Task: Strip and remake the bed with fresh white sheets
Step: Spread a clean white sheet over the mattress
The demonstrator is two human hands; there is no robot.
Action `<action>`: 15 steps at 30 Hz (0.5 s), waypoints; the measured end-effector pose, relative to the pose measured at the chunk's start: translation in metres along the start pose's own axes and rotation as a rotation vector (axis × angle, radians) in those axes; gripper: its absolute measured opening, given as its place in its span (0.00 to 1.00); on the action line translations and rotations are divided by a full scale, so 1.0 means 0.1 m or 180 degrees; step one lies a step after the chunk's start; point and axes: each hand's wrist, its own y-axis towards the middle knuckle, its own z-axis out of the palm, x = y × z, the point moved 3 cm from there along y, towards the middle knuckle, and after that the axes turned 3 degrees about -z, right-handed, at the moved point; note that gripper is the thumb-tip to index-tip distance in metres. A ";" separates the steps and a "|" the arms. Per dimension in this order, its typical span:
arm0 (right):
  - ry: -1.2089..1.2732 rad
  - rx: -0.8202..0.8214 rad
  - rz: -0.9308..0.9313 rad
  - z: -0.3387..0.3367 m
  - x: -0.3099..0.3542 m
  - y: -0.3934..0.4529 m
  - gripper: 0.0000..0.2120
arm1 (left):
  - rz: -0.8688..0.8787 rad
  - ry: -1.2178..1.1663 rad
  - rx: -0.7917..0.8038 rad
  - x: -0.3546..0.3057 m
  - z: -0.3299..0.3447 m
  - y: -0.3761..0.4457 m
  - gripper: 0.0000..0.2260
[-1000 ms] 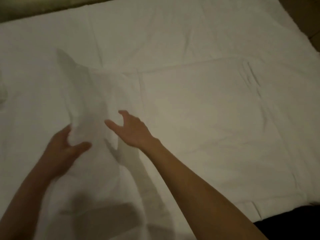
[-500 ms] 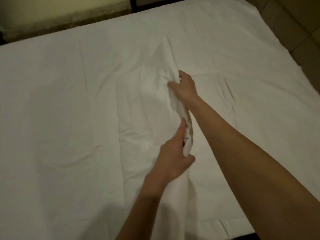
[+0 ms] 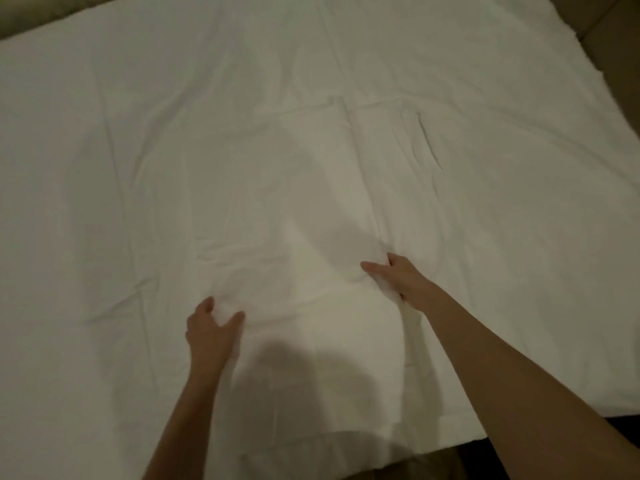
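White sheet point(image 3: 311, 168) spread over bed point(image 3: 585, 53). Left hand point(image 3: 211, 332) fingers pinch a fold near the front edge; right hand point(image 3: 398, 278) fingers bunch cloth just beyond. Risk: uneven pull drags sheet askew, wrinkles farther up.

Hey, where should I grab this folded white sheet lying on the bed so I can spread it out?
Probably by the two side edges of the folded sheet, coming from the near side, where the left hand and right hand already pinch it. The cloth lies flat and limp, so only the bunched edges give the fingers something to close on.
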 end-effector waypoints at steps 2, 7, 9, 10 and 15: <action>0.0027 0.0058 -0.0045 0.02 -0.01 -0.04 0.14 | -0.0299 -0.0079 0.0098 0.08 -0.12 0.13 0.39; 0.0010 0.0093 0.0096 0.06 -0.07 -0.08 0.20 | -0.0512 -0.0704 0.0183 0.14 -0.15 0.22 0.22; 0.0015 0.0129 0.0230 0.11 -0.11 -0.09 0.28 | -0.0474 -0.0902 0.0320 0.18 -0.13 0.24 0.18; 0.0058 0.0116 0.0249 0.12 -0.11 -0.09 0.29 | -0.0473 -0.0925 0.0383 0.19 -0.13 0.24 0.18; 0.0359 0.0262 0.0416 0.21 -0.08 -0.14 0.32 | -0.0631 -0.1113 0.0862 0.27 -0.13 0.27 0.22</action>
